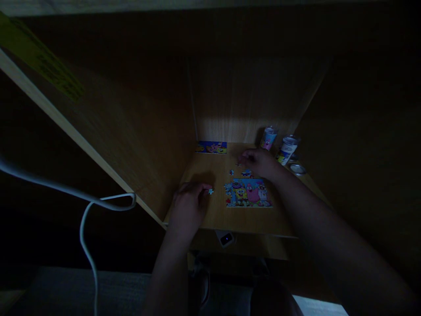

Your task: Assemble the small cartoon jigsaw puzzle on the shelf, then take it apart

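On the wooden shelf (213,215) lies a partly joined cartoon jigsaw puzzle (250,194), its left edge jagged. My left hand (191,197), left of it, pinches a small puzzle piece (211,191) between thumb and fingertips. Beyond the puzzle, my right hand (258,161) reaches in from the right with its fingers closed at a small dark piece (238,164); the dim light hides some of the grip. A loose piece (231,172) and a small joined cluster (247,174) rest between that hand and the puzzle.
A cartoon picture strip (211,147) lies against the back wall. Two clear-topped cans (269,137) (287,148) stand at the back right, beside a round lid (297,169). A white cable (87,237) hangs at left. Below the shelf edge sits a small device (226,238).
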The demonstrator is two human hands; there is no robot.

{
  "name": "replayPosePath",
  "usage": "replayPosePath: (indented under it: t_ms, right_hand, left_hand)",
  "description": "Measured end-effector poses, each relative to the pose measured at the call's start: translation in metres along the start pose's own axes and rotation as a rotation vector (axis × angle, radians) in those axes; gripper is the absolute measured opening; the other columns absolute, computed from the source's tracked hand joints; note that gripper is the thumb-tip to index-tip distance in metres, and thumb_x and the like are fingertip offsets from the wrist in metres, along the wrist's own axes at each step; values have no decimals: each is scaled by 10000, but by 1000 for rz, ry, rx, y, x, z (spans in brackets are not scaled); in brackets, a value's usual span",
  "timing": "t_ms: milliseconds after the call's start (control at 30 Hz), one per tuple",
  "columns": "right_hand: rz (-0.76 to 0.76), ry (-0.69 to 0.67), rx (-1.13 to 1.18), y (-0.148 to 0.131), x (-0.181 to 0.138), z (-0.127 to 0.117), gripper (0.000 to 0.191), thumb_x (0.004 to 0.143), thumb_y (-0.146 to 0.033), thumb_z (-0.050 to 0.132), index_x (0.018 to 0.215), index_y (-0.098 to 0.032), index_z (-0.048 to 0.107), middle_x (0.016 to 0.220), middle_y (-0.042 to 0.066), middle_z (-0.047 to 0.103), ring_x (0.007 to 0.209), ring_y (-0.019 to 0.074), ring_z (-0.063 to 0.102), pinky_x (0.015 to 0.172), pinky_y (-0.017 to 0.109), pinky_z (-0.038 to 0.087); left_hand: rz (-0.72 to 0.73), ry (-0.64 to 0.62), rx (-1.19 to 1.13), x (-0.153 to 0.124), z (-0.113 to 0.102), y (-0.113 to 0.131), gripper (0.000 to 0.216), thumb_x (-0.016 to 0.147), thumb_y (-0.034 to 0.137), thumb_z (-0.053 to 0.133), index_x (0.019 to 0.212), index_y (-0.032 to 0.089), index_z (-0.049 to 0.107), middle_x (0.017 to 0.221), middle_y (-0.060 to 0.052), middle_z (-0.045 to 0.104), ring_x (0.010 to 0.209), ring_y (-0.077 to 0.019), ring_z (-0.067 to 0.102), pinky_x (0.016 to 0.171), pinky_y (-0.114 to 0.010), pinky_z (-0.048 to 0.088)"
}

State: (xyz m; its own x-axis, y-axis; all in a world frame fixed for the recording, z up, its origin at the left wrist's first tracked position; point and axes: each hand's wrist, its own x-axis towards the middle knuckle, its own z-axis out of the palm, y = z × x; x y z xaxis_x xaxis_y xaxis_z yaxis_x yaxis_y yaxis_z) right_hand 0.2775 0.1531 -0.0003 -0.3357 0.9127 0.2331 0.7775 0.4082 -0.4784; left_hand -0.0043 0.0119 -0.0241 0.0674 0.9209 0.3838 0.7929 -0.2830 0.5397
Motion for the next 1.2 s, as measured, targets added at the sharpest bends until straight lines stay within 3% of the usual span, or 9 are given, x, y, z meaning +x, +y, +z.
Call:
replayPosePath:
  t_ms: [100,233,367,500,633,767,933,1100,1200]
  right_hand:
    - [175,53,-239,13,1,-14,389,1073,-454,558,949,-180,805,914,135,807,884,247,742,738,305,474]
    - [324,-153,-304,22,-2,-25,294,990,-410,692,838,-184,803,945,167,819,879,278,766,749,336,507]
    - [230,-368,-123,20,-6,-29,448,1002,-501,668,660,-223,748,767,94,789,704,242,734,698,353,509]
    - [78,-369,-173,15,-8,-30,441,891,-581,784,635,-225,743,659,73,718,620,225,662,633,347,473]
    - [84,-383,-261,7,-8,-30,317,884,-492,795,723,-218,794,749,87,745,693,246,684,669,358,470]
    - [95,-418,-198,3,-7,-29,341,883,-502,800,697,-217,777,722,78,721,694,247,672,682,359,462]
    - [71,-450,-114,5,-7,-30,370,879,-515,801,668,-218,739,703,56,712,654,207,631,656,331,452]
    - [69,-430,-2,6,-7,-27,256,849,-468,786,792,-218,786,792,30,775,742,218,702,671,313,489]
    - [88,-360,78,7,-7,-23,209,838,-421,787,871,-215,793,855,25,801,823,225,733,727,311,524]
  left_hand:
    - [-13,-18,91,0,1,3,216,1015,171,618,1103,259,795,1126,-43,825,1116,-300,713,1035,-483,553]
    - [-33,53,114,0,3,0,302,1022,135,538,1219,202,757,1211,-106,794,1138,-316,705,1052,-502,559]
    - [-3,167,59,-4,-2,-5,443,928,35,516,1295,187,712,1233,-130,749,1151,-316,688,1029,-481,585]
    - [-37,205,84,-14,-20,-1,471,867,24,535,1275,177,714,1228,-139,733,1156,-331,701,1024,-483,603]
    - [-68,117,144,-23,-40,5,506,855,2,499,1268,188,727,1233,-122,758,1139,-308,741,1027,-457,618]
    - [-130,-9,227,-31,-50,7,453,922,26,459,1237,176,749,1186,-137,797,1064,-308,780,950,-455,644]
    - [-175,-75,293,-39,-59,14,394,986,88,457,1206,194,767,1146,-151,811,975,-325,802,819,-441,642]
    - [-121,-151,301,-39,-60,13,366,993,76,465,1121,215,778,1048,-139,821,893,-316,804,782,-429,625]
    - [-98,-172,272,-37,-55,6,408,953,11,471,1108,228,780,1064,-125,822,942,-303,808,815,-415,623]
